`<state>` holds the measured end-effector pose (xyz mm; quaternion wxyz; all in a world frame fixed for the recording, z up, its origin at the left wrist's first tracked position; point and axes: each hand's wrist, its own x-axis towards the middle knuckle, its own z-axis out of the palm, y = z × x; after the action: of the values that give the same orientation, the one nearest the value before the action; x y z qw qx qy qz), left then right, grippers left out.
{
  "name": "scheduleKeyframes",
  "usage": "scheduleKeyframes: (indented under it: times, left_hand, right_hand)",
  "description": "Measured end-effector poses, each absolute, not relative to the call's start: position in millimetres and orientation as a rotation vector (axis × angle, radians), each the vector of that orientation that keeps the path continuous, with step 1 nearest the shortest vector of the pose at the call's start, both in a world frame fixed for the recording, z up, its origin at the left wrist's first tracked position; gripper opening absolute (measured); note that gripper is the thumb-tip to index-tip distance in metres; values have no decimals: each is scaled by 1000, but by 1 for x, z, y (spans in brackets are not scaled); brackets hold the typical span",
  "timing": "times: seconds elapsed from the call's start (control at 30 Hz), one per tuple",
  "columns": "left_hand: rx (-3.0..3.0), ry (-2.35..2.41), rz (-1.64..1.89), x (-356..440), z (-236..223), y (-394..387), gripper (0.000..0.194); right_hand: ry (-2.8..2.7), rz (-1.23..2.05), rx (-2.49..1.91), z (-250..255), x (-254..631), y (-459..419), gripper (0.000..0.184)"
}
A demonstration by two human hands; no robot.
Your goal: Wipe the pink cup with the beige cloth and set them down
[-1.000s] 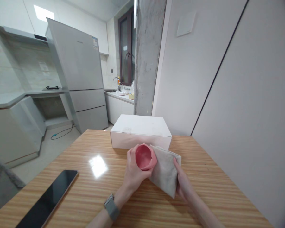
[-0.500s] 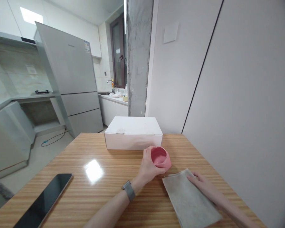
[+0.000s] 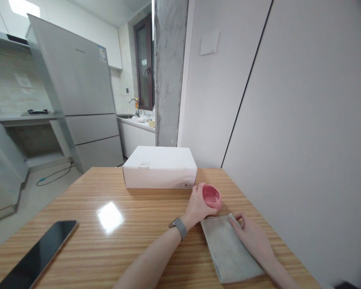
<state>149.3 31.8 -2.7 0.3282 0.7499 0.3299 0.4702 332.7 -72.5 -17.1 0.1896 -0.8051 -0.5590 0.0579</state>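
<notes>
My left hand (image 3: 198, 205) grips a small pink bowl (image 3: 212, 196) from its side, close to the right front corner of a white cardboard box (image 3: 159, 170). The bowl's inside faces up and toward me, and my fingers hide its underside. A folded grey cloth (image 3: 228, 251) lies flat on the wooden table (image 3: 156, 212) just below the bowl. My right hand (image 3: 249, 237) lies on the cloth's right side, with its fingers curled at the upper corner.
A black tablet or phone (image 3: 37, 255) lies at the table's front left corner. A pale wall runs along the table's right edge. Behind the box stand a concrete pillar (image 3: 168, 80) and a grey fridge (image 3: 72, 92).
The cloth has gone from beside the bowl to flat on the table, lower right of it. The bowl has moved right, away from the box, and the view has turned left.
</notes>
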Motion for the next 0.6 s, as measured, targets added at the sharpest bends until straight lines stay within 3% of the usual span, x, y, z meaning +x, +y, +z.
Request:
scheduleKeyframes:
  times: [0.13,0.33,0.4,0.47,0.53,0.6]
  left_hand:
    - [1973,860,1194,153,-6,35,86]
    - [2010,880,1064,135,6,33,120]
    - [2063,903,1045,117,15,25,101]
    - [2150,929,1046,93,22,13,66]
    - [2247,1020,1000,67,26,-3,35]
    - [2337,1214,884,42,24,-20,17]
  right_hand:
    - [-1575,146,-2277,-18,333,-75,33]
    - [-1535,-111,-2245,-11,333,-79,38]
    - [-1598,-293,-2086,-4,322,-80,37]
    - [-1713,-416,-1863,3,300,-81,34]
    - [-1783,-415,-1725,7,267,-82,31]
    - [-1854,-341,-1651,4,228,-83,29]
